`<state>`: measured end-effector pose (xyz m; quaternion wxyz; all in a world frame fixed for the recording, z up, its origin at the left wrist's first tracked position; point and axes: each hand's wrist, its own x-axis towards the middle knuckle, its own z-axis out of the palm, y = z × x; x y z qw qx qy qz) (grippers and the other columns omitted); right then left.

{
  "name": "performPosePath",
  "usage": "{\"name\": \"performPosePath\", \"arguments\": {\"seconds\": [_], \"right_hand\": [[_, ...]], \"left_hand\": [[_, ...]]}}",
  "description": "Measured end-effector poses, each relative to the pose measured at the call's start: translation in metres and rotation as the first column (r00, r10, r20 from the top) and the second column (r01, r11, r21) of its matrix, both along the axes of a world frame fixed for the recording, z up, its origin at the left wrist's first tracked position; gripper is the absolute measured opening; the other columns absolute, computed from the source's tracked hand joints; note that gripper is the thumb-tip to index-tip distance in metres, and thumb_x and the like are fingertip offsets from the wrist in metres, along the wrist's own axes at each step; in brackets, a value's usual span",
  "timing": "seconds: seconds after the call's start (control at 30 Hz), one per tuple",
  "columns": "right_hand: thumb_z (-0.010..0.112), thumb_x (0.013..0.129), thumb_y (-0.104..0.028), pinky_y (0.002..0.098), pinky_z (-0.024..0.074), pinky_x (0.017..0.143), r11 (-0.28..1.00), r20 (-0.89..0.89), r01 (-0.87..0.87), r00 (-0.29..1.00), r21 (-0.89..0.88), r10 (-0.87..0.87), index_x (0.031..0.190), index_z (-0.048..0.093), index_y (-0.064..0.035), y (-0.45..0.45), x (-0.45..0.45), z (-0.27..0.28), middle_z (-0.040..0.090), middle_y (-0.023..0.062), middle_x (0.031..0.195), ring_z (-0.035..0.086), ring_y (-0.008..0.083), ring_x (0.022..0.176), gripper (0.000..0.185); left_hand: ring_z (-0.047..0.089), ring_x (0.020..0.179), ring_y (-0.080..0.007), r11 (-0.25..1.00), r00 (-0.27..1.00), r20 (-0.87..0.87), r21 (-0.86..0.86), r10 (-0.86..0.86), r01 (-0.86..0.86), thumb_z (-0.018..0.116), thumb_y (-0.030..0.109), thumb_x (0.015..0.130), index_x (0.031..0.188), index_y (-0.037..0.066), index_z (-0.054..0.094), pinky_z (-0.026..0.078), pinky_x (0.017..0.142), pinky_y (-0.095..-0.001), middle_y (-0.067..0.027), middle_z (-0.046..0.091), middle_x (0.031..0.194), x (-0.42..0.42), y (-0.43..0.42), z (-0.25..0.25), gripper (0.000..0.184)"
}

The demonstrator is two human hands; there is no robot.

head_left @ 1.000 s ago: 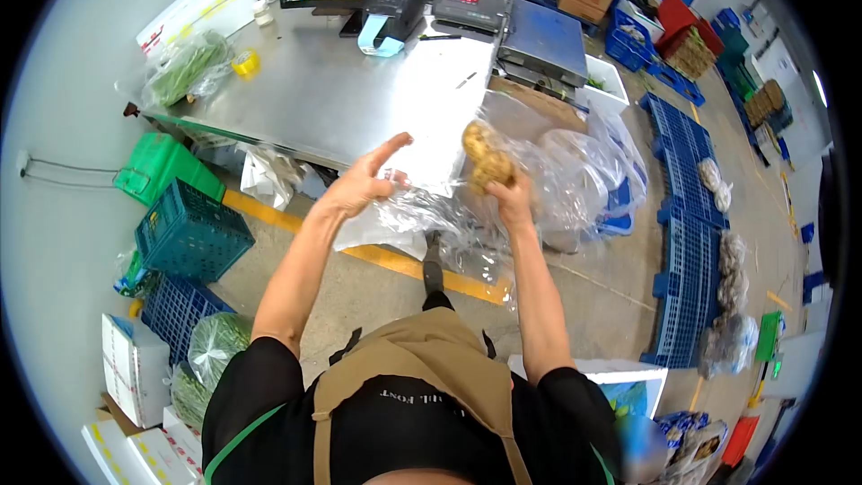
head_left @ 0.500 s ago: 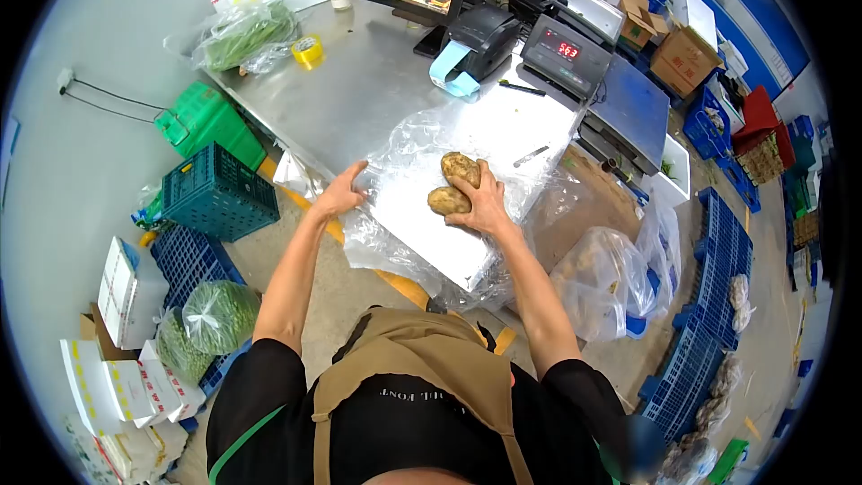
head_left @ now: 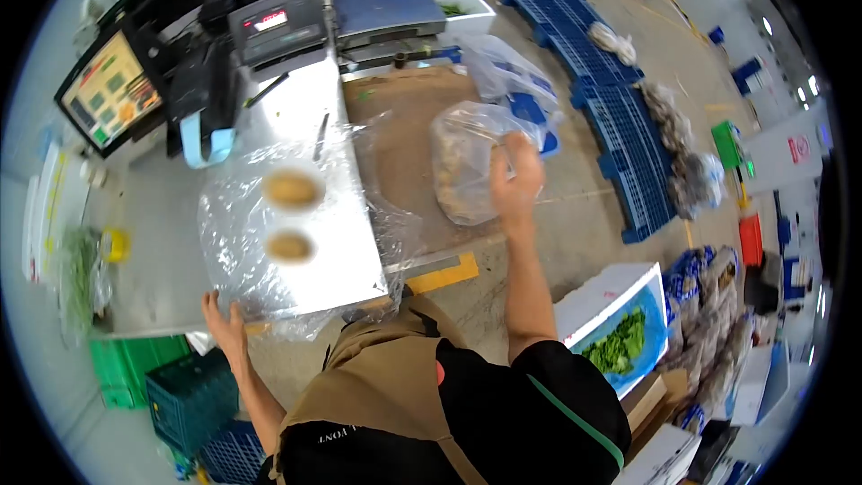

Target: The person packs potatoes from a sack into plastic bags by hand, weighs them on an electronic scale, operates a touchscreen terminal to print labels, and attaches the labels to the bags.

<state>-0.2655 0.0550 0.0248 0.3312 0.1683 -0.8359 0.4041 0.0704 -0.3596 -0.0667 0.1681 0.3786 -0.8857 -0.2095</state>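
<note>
Two potatoes, smeared by motion, lie apart on a clear plastic sheet or bag spread over the metal table. My left hand is at the near table edge by the plastic, thumb and fingers apart. My right hand is over the side of a translucent plastic bag with potato-like lumps inside. Motion blurs its fingers, so whether they grip the bag is unclear. That bag stands on a brown board right of the metal surface.
A scale with a red display, a label printer and a monitor stand at the back. Blue pallets lie on the floor at right. Nearer, a white box holds leafy greens.
My view has swung to the right. My right hand has let go of the two potatoes and moved right to the translucent bag. My left hand stays near the plastic edge.
</note>
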Motion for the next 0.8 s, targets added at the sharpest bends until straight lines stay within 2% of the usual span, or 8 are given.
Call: {"name": "performPosePath", "arguments": {"seconds": [0.1, 0.2, 0.23, 0.33, 0.43, 0.53, 0.73, 0.8], "right_hand": [[0.054, 0.076, -0.003, 0.0378, 0.0482, 0.075, 0.958, 0.245, 0.286, 0.927, 0.021, -0.282, 0.094, 0.066, -0.0007, 0.080, -0.052, -0.036, 0.065, 0.0191, 0.092, 0.062, 0.0346, 0.084, 0.022], [0.056, 0.072, -0.001, 0.0340, 0.0487, 0.072, 0.978, 0.461, 0.044, 0.877, 0.202, -0.135, 0.089, 0.067, 0.0027, 0.130, -0.094, -0.145, 0.067, 0.0182, 0.085, 0.064, 0.0282, 0.078, 0.021], [0.056, 0.070, -0.002, 0.0344, 0.0494, 0.070, 0.953, 0.618, -0.221, 0.785, 0.207, 0.048, 0.089, 0.067, 0.0032, 0.128, -0.087, -0.150, 0.067, 0.0178, 0.082, 0.065, 0.0276, 0.075, 0.022], [0.055, 0.068, -0.004, 0.0361, 0.0507, 0.062, 0.684, 0.956, -0.728, 0.169, -0.043, 0.241, 0.087, 0.067, 0.0037, 0.088, -0.045, -0.153, 0.067, 0.0160, 0.074, 0.065, 0.0273, 0.070, 0.023], [0.054, 0.067, -0.004, 0.0394, 0.0514, 0.062, 0.723, 0.989, -0.691, 0.108, 0.003, 0.099, 0.082, 0.066, 0.0039, 0.072, -0.042, -0.169, 0.065, 0.0192, 0.071, 0.065, 0.0325, 0.070, 0.020], [0.054, 0.070, -0.006, 0.0412, 0.0515, 0.067, 0.870, 0.693, -0.304, 0.719, 0.389, -0.058, 0.078, 0.067, 0.0015, 0.079, -0.081, -0.226, 0.065, 0.0222, 0.077, 0.064, 0.0360, 0.075, 0.017], [0.062, 0.068, -0.013, 0.0454, 0.0494, 0.071, 0.873, 0.699, -0.204, 0.688, 0.444, -0.195, 0.081, 0.066, -0.0015, 0.074, -0.132, -0.238, 0.063, 0.0243, 0.084, 0.061, 0.0405, 0.079, 0.018], [0.063, 0.068, -0.015, 0.0454, 0.0493, 0.070, 0.837, 0.628, -0.345, 0.778, 0.424, 0.002, 0.093, 0.062, -0.0008, 0.074, -0.139, -0.262, 0.062, 0.0242, 0.085, 0.060, 0.0409, 0.078, 0.029]], "left_hand": [[0.039, 0.124, -0.0368, 0.999, 0.997, -0.074, -0.030, -0.037, 0.035, 0.057, 0.010, 0.080, 0.120, -0.004, 0.050, 0.029, 0.105, -0.0407, -0.0238, 0.041, 0.133, -0.024, 0.005, 0.012, 0.042], [0.043, 0.122, -0.0346, 0.999, 0.990, -0.136, -0.010, -0.038, 0.037, 0.056, 0.009, 0.082, 0.120, -0.003, 0.051, 0.034, 0.100, -0.0395, -0.0205, 0.043, 0.132, -0.051, 0.025, 0.023, 0.039], [0.044, 0.120, -0.0341, 0.999, 0.988, -0.151, 0.019, -0.037, 0.040, 0.055, 0.009, 0.083, 0.120, -0.002, 0.050, 0.036, 0.098, -0.0392, -0.0195, 0.044, 0.131, -0.059, 0.033, 0.027, 0.039], [0.048, 0.116, -0.0319, 0.996, 0.984, -0.174, 0.070, -0.035, 0.048, 0.055, 0.010, 0.084, 0.121, -0.001, 0.050, 0.039, 0.093, -0.0386, -0.0163, 0.045, 0.131, -0.069, 0.052, 0.027, 0.039], [0.051, 0.113, -0.0300, 0.991, 0.989, -0.148, 0.132, 0.003, 0.017, 0.055, 0.011, 0.084, 0.122, 0.001, 0.049, 0.041, 0.090, -0.0384, -0.0141, 0.045, 0.131, -0.067, 0.069, 0.027, 0.040], [0.052, 0.110, -0.0284, 0.983, 0.988, -0.149, 0.185, 0.044, -0.016, 0.055, 0.012, 0.085, 0.123, 0.002, 0.049, 0.042, 0.089, -0.0375, -0.0129, 0.045, 0.131, -0.061, 0.078, 0.029, 0.040], [0.053, 0.105, -0.0246, 0.976, 0.983, -0.173, 0.217, 0.065, -0.027, 0.056, 0.009, 0.084, 0.122, 0.001, 0.050, 0.044, 0.085, -0.0340, -0.0130, 0.045, 0.130, -0.051, 0.094, 0.024, 0.039], [0.053, 0.104, -0.0244, 0.973, 0.979, -0.190, 0.230, 0.076, -0.031, 0.056, 0.008, 0.084, 0.121, 0.001, 0.050, 0.045, 0.084, -0.0333, -0.0132, 0.045, 0.130, -0.052, 0.105, 0.028, 0.039]]}}
